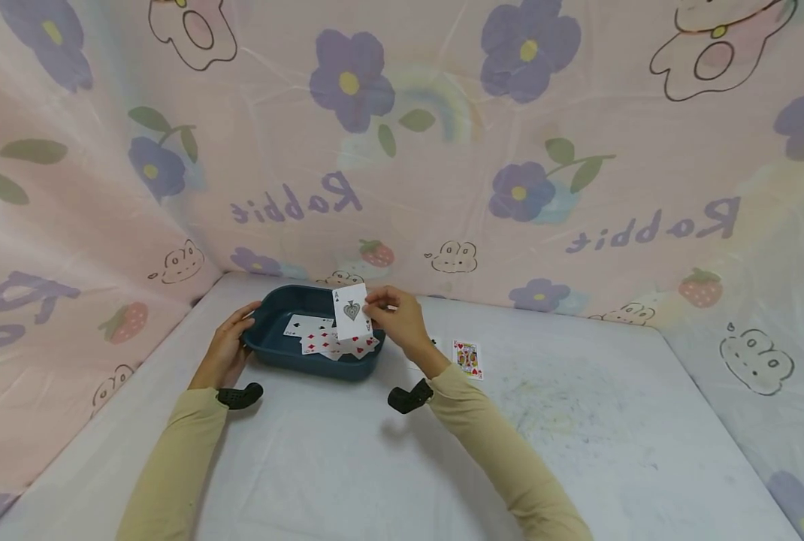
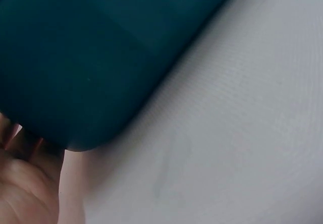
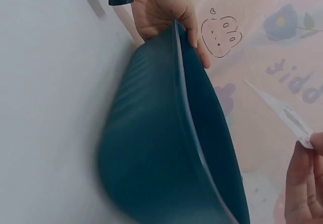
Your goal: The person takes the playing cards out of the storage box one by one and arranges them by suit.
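Observation:
A dark teal plastic basin (image 1: 307, 364) stands on the white-covered table, with several playing cards (image 1: 317, 344) spread face up inside it. At its left end my left hand (image 1: 225, 352) grips the rim, fingers over the edge, as the right wrist view shows of the basin (image 3: 144, 133). Between thumb and fingertips, my right hand (image 1: 402, 323) pinches an ace of spades (image 1: 351, 310) by its right edge. That card is held up over the basin's right part, its face toward the head camera. Seen from the right wrist, the card (image 3: 287, 114) appears nearly edge-on.
To the right of the basin, a king of hearts (image 1: 466, 359) lies face up on the table (image 1: 578, 451). Another card beside it is mostly hidden behind my right wrist. A printed fabric wall (image 1: 429, 180) rises behind and at both sides.

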Demonstrator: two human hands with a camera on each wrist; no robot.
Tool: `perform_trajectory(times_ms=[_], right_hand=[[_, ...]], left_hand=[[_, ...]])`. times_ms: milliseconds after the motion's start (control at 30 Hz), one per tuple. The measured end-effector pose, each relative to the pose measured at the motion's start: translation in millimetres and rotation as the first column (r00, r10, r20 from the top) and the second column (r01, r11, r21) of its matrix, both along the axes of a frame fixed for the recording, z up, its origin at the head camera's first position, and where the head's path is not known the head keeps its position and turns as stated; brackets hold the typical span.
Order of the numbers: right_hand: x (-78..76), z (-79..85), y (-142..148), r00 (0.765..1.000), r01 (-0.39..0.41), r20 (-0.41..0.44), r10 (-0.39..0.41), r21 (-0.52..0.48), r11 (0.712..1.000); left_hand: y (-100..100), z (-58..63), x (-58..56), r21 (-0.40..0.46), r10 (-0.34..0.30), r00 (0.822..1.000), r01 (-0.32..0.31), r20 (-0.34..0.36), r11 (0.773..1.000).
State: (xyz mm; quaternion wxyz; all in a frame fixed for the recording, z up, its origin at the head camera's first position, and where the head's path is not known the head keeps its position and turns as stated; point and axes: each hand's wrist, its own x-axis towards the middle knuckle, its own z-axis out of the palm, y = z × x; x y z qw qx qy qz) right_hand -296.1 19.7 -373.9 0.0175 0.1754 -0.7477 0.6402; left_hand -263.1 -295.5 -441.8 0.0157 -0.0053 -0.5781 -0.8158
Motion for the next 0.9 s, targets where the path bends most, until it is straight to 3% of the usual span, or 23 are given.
perform_trajectory(times_ms=[233,533,767,900], right_hand=[[1.4,-0.9,20.5,1.000,0.013,-0.003,-0.013,-0.087,0.996],[7.2,4.5,45.7,0.999,0.032,-0.008,-0.033,-0.129,0.991],[32.6,34.7,61.3,0.999,0.042,0.030,-0.040,-0.085,0.995],[23.6,24.6,72.6,0.997,0.062,0.047,-0.058,-0.087,0.994]], left_hand=[[2.1,-0.7,-2.0,0.005,-0.007,1.000,0.007,-0.010,1.000],[4.4,2.5,0.9,0.013,0.007,1.000,-0.007,-0.014,1.000],[2.3,1.0,0.7,0.010,0.006,1.000,-0.005,-0.020,1.000],[1.5,1.8,2.0,0.007,0.009,1.000,-0.009,-0.002,1.000]])
